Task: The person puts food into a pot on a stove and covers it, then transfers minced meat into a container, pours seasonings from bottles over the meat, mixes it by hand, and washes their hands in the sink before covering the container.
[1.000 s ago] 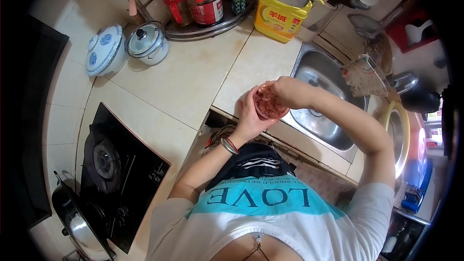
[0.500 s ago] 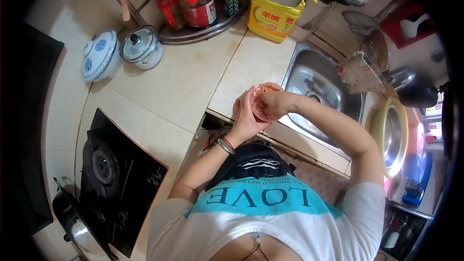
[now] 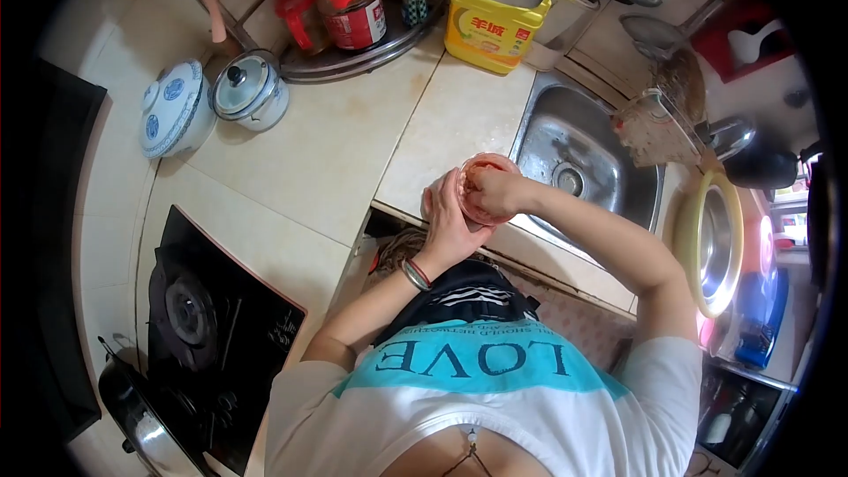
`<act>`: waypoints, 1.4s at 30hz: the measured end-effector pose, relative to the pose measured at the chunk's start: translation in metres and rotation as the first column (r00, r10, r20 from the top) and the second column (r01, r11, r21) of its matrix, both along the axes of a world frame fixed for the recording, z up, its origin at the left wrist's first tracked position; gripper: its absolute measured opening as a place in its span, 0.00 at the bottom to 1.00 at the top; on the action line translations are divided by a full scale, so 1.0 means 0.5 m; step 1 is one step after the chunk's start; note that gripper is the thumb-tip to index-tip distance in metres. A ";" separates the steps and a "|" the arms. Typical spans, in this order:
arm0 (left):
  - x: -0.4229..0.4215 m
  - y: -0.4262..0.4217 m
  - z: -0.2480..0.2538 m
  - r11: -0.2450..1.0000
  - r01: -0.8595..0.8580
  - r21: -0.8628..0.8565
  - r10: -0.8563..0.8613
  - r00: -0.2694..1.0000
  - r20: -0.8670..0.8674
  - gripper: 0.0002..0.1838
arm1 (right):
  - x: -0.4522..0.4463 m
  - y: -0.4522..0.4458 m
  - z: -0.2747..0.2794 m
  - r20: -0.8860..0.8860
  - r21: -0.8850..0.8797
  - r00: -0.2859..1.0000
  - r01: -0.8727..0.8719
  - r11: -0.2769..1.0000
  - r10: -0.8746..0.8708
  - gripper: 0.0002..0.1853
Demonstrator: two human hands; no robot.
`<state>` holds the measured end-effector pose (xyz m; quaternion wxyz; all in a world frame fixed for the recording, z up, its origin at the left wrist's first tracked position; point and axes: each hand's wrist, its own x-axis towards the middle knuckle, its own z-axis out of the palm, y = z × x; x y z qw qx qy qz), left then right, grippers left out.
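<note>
A pinkish bowl (image 3: 505,162) with reddish, minced-looking food in it is held over the counter's front edge, left of the sink. My left hand (image 3: 449,221) wraps around its near left side, fingers closed on the wall. Inside the bowl is my right hand (image 3: 496,193), reaching in from the right with its fingers curled down into the food. The fingertips are hidden, and whether they grip a piece cannot be made out.
Beside the bowl lies a steel sink (image 3: 570,181). A yellow jug (image 3: 490,31) stands behind, with a ladle over it. To the left are a lidded pot (image 3: 256,110), a patterned tureen (image 3: 174,115) and a black gas hob (image 3: 221,336). A yellow-rimmed basin (image 3: 685,243) leans at right.
My right hand has shifted slightly within the bowl, and its curled fingers show more. The left hand keeps its hold. The view has turned a little.
</note>
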<state>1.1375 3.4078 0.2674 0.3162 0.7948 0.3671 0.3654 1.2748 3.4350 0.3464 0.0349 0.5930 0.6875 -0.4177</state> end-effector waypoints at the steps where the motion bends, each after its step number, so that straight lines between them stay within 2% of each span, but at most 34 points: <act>1: 0.000 0.000 0.000 1.000 -0.003 0.005 0.003 1.000 0.001 0.53 | 0.004 0.000 0.007 -0.017 -0.019 0.999 -0.036 0.999 0.036 0.15; 3: 0.000 -0.001 0.003 1.000 -0.012 0.011 0.012 1.000 0.004 0.53 | 0.011 -0.003 0.038 -0.052 -0.058 0.993 -0.113 0.992 0.110 0.15; 6: -0.004 0.000 0.001 0.999 -0.003 0.043 0.004 1.000 -0.006 0.55 | 0.028 -0.007 0.075 0.006 -0.163 0.962 -0.268 0.949 0.273 0.16; 9: -0.015 0.017 0.011 0.997 0.067 0.033 -0.069 0.996 0.055 0.57 | 0.033 -0.032 0.093 0.107 -0.143 0.993 -0.039 0.989 0.055 0.14; 10: -0.019 0.029 0.015 0.983 0.161 -0.083 -0.149 0.980 0.130 0.60 | 0.031 -0.037 0.089 0.039 -0.117 0.998 0.060 0.991 -0.056 0.14; 12: -0.024 0.054 0.027 0.952 0.273 -0.138 -0.250 0.955 0.162 0.58 | 0.028 -0.047 0.065 -0.103 -0.088 0.957 0.262 0.961 -0.271 0.15; 13: -0.027 0.065 0.035 0.930 0.329 -0.163 -0.300 0.937 0.180 0.58 | 0.024 -0.046 0.043 -0.235 -0.158 0.867 0.413 0.897 -0.440 0.15; 15: -0.030 0.075 0.053 0.902 0.388 -0.187 -0.366 0.919 0.144 0.56 | 0.007 -0.036 -0.009 -0.432 -0.347 0.552 0.629 0.696 -0.713 0.15; 16: -0.028 0.077 0.044 0.902 0.396 -0.174 -0.375 0.916 0.140 0.55 | 0.002 -0.029 -0.025 -0.378 -0.362 0.514 0.684 0.633 -0.770 0.13; 19: -0.023 0.076 0.033 0.907 0.390 -0.160 -0.368 0.917 0.152 0.55 | -0.016 -0.010 -0.027 -0.280 -0.304 0.628 0.659 0.688 -0.726 0.14; 20: -0.023 0.073 0.031 0.909 0.385 -0.161 -0.361 0.919 0.159 0.54 | -0.014 -0.006 -0.036 -0.257 -0.335 0.630 0.653 0.679 -0.733 0.14; 23: -0.024 0.069 0.030 0.915 0.361 -0.182 -0.331 0.927 0.175 0.54 | 0.000 -0.007 -0.036 -0.358 -0.306 0.668 0.576 0.758 -0.652 0.15; 25: -0.030 0.070 0.033 0.920 0.346 -0.184 -0.329 0.937 0.117 0.54 | 0.013 -0.012 -0.010 -0.248 0.020 0.925 0.301 0.953 -0.287 0.15; 26: -0.033 0.069 0.036 0.923 0.338 -0.187 -0.327 0.941 0.088 0.54 | 0.018 -0.015 0.010 -0.141 0.160 0.986 0.113 0.981 -0.090 0.15; 29: -0.029 0.053 0.047 0.962 0.264 -0.071 -0.261 0.964 0.042 0.53 | 0.017 -0.025 0.066 0.018 -0.019 0.999 0.046 0.999 -0.045 0.13; 30: -0.024 0.038 0.041 0.975 0.220 -0.016 -0.218 0.974 0.065 0.53 | 0.003 -0.029 0.128 0.043 -0.119 0.997 0.071 0.990 -0.066 0.17; 31: -0.020 0.029 0.034 0.983 0.185 -0.007 -0.184 0.980 0.078 0.53 | 0.005 -0.041 0.112 -0.100 -0.097 0.977 0.181 0.979 -0.191 0.19; 33: -0.011 0.011 0.020 0.993 0.117 0.009 -0.117 0.987 0.107 0.52 | 0.015 -0.066 0.075 -0.376 -0.102 0.833 0.398 0.912 -0.405 0.23; 34: -0.004 -0.002 0.017 0.990 0.127 -0.062 -0.117 0.981 0.152 0.52 | 0.010 -0.070 0.072 -0.348 -0.143 0.807 0.458 0.877 -0.478 0.26; 37: -0.005 -0.031 0.031 0.977 0.134 -0.167 -0.120 0.988 0.093 0.52 | 0.004 -0.060 -0.009 -0.304 -0.204 0.709 0.604 0.770 -0.636 0.19; 38: -0.008 -0.039 0.035 0.975 0.149 -0.164 -0.138 0.987 0.077 0.53 | -0.003 -0.041 0.012 -0.042 -0.186 0.863 0.489 0.852 -0.504 0.14; 41: -0.018 -0.023 0.040 0.976 0.131 -0.174 -0.125 0.991 0.045 0.53 | -0.014 -0.025 0.006 -0.162 -0.251 0.813 0.513 0.821 -0.559 0.14; 42: -0.021 -0.006 0.038 0.990 0.093 -0.104 -0.095 0.995 -0.011 0.53 | -0.015 -0.023 -0.011 -0.160 -0.115 0.857 0.477 0.871 -0.490 0.16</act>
